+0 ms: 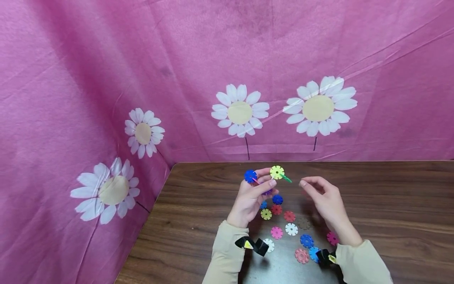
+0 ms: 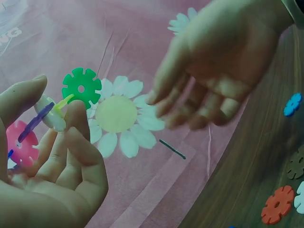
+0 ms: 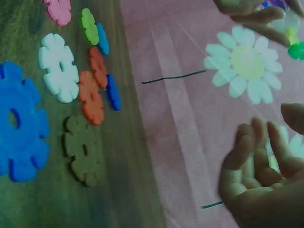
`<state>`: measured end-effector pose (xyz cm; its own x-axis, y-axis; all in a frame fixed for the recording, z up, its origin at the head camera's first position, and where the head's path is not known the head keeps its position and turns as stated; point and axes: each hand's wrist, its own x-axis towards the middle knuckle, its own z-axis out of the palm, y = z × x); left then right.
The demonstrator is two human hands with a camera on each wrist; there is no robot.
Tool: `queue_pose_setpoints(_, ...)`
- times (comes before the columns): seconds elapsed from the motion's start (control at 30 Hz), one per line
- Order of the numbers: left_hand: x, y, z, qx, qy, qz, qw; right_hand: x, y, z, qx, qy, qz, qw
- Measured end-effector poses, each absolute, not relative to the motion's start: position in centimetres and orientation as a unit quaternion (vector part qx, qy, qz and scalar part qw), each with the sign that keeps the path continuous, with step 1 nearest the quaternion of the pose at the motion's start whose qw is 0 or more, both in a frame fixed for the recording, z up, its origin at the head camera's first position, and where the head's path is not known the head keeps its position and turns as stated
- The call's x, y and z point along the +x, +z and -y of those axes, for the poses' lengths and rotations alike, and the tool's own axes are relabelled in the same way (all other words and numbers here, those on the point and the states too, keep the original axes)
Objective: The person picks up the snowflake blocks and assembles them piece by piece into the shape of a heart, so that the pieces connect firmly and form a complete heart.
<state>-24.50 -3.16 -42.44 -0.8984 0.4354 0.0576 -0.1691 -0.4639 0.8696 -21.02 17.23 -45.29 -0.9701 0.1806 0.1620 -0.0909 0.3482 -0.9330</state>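
1. The left hand (image 1: 248,199) is raised over the desk (image 1: 408,205), its thumb and fingers clamped on the white disc (image 2: 53,119) of a joined chain of slotted, flower-shaped pieces
2. That chain runs from a blue disc (image 1: 248,173) through a pink disc (image 2: 24,148), a purple disc (image 2: 35,122), the pinched white one and a yellow disc (image 1: 274,169) to a green disc (image 2: 89,90) at the other end, with neighbours set at angles to each other
3. The right hand (image 1: 328,201) is beside the green end, apart from it, fingers loosely bent with nothing between them
4. Below the hands, more discs lie scattered on the desk, among them a brown piece (image 1: 303,223), a coral piece (image 1: 299,258) and a magenta piece (image 1: 332,238), this last close by the right forearm
5. Beige sleeves (image 1: 227,248) cover both forearms, and a pink cloth (image 1: 191,47) printed with white daisies (image 1: 255,106) hangs behind the desk
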Motion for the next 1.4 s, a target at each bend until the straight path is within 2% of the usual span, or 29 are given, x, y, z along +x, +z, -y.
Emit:
queue_pose_setpoints(0.17,-24.6,-42.5,3.1,0.144,0.841,-0.489,0.179,-21.5,-46.4,-17.6,-0.014,0.565,0.825,0.019)
queue_pose_setpoints(0.37,-24.7,-42.5,3.1,0.144,0.84,-0.491,0.178,-21.7,-47.9,-17.4,0.065,0.516,0.853,-0.039)
queue_pose_setpoints(0.77,-24.7,-42.5,3.0,0.151,0.841,-0.488,0.176,-21.7,-48.8,-17.4,0.14,0.415,0.898,-0.048)
queue_pose_setpoints(0.93,-24.7,-42.5,3.1,0.149,0.84,-0.491,0.177,-21.6,-48.8,-17.0,0.161,0.378,0.911,-0.031)
queue_pose_setpoints(1.4,-24.5,-42.5,3.3,0.149,0.839,-0.492,0.179,-21.0,-48.7,-16.1,0.139,0.328,0.934,-0.032)
